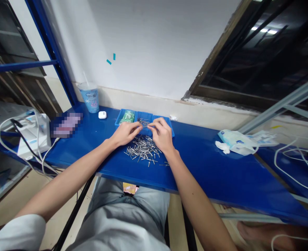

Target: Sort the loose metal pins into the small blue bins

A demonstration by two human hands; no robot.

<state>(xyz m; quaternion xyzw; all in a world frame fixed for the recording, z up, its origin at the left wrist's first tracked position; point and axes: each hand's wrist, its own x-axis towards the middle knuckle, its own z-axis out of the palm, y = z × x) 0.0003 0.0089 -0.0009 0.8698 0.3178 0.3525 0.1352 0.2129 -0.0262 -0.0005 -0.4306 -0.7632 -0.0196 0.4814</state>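
Early days here imo. Most of the pins [142, 150] are still in a loose pile on the blue counter [208, 167], and only a few sit in the middle slot of the 3-slot tray [117, 120] just beyond it. Left hand [125, 134] and right hand [163, 136] meet at the pile's far edge, fingers pinched narrow. Can't tell if they're actually holding a pin.
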